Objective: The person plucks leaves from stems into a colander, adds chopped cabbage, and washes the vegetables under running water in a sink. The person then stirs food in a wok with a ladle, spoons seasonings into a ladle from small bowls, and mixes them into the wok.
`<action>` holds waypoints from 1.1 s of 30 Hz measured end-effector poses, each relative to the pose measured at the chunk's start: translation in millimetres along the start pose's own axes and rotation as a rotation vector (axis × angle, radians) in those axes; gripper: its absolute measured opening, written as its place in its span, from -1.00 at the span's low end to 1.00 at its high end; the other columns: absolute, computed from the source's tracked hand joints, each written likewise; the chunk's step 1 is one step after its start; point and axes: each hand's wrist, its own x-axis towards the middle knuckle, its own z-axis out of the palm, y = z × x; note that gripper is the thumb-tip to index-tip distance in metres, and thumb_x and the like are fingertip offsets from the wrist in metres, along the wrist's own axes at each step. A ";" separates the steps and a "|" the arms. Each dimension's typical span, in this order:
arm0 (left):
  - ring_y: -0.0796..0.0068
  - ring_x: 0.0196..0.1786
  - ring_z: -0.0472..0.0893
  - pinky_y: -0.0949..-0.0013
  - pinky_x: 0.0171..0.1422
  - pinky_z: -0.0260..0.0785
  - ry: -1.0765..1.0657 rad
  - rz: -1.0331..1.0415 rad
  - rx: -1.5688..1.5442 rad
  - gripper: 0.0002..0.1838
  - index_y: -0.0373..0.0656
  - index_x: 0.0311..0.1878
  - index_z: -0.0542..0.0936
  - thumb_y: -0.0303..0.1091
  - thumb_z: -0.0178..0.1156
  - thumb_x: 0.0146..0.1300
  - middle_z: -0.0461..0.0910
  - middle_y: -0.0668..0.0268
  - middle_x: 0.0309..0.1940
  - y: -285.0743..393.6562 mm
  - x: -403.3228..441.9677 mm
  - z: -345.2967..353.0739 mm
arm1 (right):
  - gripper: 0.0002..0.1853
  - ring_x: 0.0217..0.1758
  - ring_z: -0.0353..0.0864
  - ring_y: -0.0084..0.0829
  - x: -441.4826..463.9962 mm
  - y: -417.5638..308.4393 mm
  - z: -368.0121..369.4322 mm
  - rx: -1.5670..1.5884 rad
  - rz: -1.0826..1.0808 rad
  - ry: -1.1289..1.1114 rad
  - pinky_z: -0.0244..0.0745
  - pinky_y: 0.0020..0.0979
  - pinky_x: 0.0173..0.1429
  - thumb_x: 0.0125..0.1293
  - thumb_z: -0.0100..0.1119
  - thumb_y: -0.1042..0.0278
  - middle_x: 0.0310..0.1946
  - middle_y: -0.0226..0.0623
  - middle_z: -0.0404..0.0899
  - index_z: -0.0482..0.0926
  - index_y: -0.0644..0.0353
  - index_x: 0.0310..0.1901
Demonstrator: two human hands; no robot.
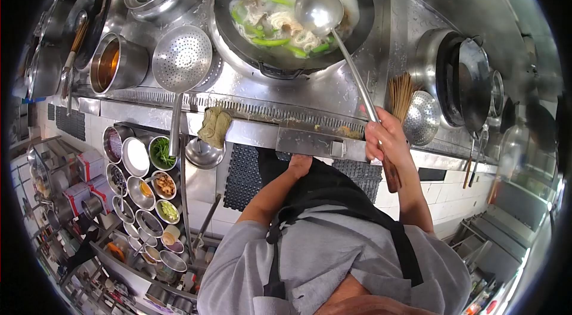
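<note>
A large black wok (223, 20) holds cloudy, bubbling broth with green pieces and pale, curled pieces. My right hand (387, 135) is closed around the long handle of a metal ladle (319, 10), whose bowl is over the broth, on the right side of the wok. The ladle's wooden handle end points down below my hand. My left hand (300, 166) is low at the counter's front edge, against the black apron (316, 187); its fingers are hidden.
A perforated strainer (182, 59) and a pot of amber liquid (119, 63) are left of the wok. A folded cloth (214, 126) hangs on the counter edge. Ingredient bowls (136, 156) stand lower left. A bamboo brush (400, 97) and second strainer (422, 118) are right.
</note>
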 end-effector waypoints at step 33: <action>-0.14 0.67 0.05 -0.17 0.71 -0.16 -0.102 -0.155 -0.133 -0.15 -0.18 0.62 0.17 -0.41 0.19 0.23 0.09 -0.07 0.63 5.4 18.4 11.1 | -0.57 -0.80 0.17 -0.73 -26.5 8.1 -26.5 0.227 0.066 -0.144 0.23 -0.53 -0.67 0.62 -0.08 0.31 -0.57 -0.54 0.25 0.34 0.30 0.40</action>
